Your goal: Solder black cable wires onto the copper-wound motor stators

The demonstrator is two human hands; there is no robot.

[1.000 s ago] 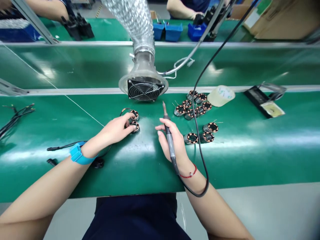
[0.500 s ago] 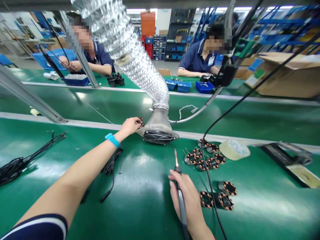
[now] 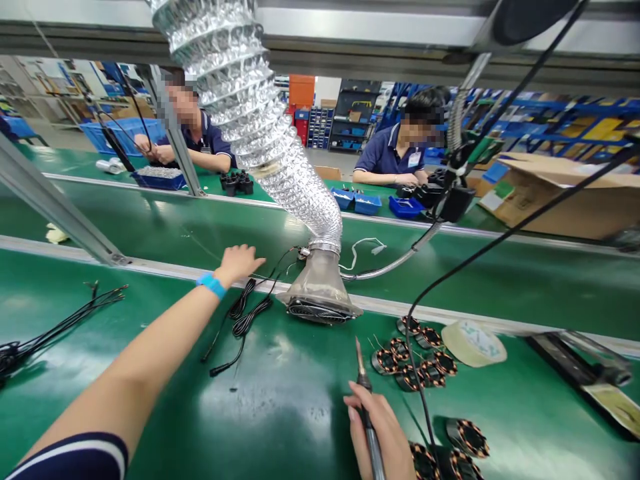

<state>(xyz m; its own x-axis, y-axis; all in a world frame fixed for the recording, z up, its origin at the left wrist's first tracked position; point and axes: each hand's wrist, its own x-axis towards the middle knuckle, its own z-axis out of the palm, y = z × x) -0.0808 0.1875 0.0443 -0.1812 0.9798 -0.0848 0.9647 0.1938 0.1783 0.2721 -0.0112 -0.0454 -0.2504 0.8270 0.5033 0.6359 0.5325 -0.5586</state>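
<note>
My left hand reaches over the far rail of the bench, its fingers spread with nothing in them. Beside it, two black cables lie coiled, and their thin leads run up behind the hood of the fume duct. What those leads end at is hidden by the hood. In my right hand is a soldering iron, its tip pointing away from me. To the right of the iron stands a cluster of copper-wound stators, and several more stators sit nearer to me.
A roll of clear tape and a black iron stand with a sponge are at the right. The iron's black cord hangs across the stators. More cables lie at the left. Two people work at the far bench.
My left hand has carried two stators from the bench to behind the hood and now shows without them. The camera has tilted upward. My right hand still holds the soldering iron.
</note>
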